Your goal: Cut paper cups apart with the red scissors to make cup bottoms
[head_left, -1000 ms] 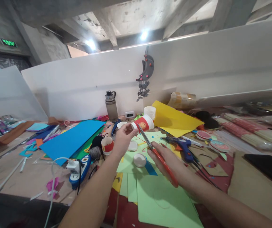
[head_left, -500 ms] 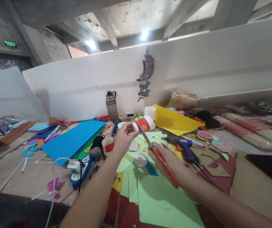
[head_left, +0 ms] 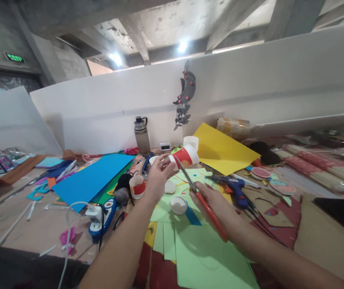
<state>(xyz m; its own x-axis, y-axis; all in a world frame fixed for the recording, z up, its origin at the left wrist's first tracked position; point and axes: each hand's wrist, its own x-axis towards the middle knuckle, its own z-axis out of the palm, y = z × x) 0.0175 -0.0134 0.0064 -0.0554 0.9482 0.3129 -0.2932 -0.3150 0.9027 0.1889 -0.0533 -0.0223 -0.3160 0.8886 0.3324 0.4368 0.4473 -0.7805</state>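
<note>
My left hand [head_left: 160, 176] is closed on a red and white paper cup [head_left: 187, 157], held on its side above the table. My right hand [head_left: 209, 200] grips red-handled scissors [head_left: 205, 206]. Their blades point up and left, with the tips at the cup's red side; whether they cut into it I cannot tell. Below lie light green paper sheets [head_left: 209, 253] with a round white lid-like disc [head_left: 178, 205] and a blue strip [head_left: 193, 214]. A cut-down red and white cup [head_left: 137, 186] stands left of my left forearm.
A blue glue gun [head_left: 237, 191] lies to the right with its cord. Blue card [head_left: 95, 178] and a power strip [head_left: 107, 218] are at left. Behind stand a bottle [head_left: 142, 136], white cups [head_left: 191, 141] and yellow card [head_left: 224, 150]. A white board [head_left: 114, 96] closes off the back.
The cup, scissors and both hands have shifted slightly to the right in view. The yellow card behind the cup sits at a different angle, its top corner higher.
</note>
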